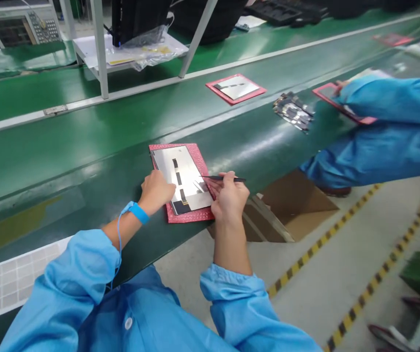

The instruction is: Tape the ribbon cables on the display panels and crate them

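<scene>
Three strips [179, 178] line our mid-frame screen [192, 168], seemingly unfinished; right fingers [228, 178] grip tweezers [213, 177], left fingers [166, 191] unclear.

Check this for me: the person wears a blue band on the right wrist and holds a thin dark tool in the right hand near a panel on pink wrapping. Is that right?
Not quite: the head view shows the blue band on the wrist of the left hand. The right hand does hold the thin dark tool near the panel on pink wrapping.
</scene>
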A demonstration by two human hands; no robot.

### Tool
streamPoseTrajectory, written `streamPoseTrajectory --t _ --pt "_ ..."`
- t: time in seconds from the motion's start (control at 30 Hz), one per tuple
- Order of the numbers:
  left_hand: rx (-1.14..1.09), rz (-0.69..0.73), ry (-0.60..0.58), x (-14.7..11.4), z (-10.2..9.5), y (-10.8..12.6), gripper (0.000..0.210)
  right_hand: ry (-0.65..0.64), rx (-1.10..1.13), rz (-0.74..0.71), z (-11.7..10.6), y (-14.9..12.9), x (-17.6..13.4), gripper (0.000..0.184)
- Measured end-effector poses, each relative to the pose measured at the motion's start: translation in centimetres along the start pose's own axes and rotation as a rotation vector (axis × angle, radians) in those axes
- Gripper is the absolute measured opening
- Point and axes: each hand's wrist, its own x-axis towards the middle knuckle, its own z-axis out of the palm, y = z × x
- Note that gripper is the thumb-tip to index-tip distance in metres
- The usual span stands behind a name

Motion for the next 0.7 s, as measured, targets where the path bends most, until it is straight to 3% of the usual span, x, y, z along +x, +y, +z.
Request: streamPoseTrajectory --t 0.17,0.37,0.47,0.6,0.7 --pt "-0.017 -0.103 0.014 -2.3 -0.8 -2.3 0.010 -0.109 0.065 0.115 -0.1 0.1 -3.9 0.038" --pt "0.025 -0.241 0.075 -10.6 -4.0 -8.4 0.019 -0.291 0.086 0.229 1.2 0.4 -11.6 0.033" --pt "0.043 -0.294 0.126 -14.3 -4.8 -10.7 0.012 -0.404 0.066 0.256 2.1 0.3 -15.4 0.032" --pt "0.080 -0.282 0.224 -17.0 -6.0 -12.6 0.007 -0.454 0.007 0.084 3.6 -1.4 -18.4 0.033" --pt "0.134 -0.251 0.334 -17.5 -8.4 -14.8 0.014 -0.509 -0.016 -0.126 6.4 -3.3 -19.8 0.030"
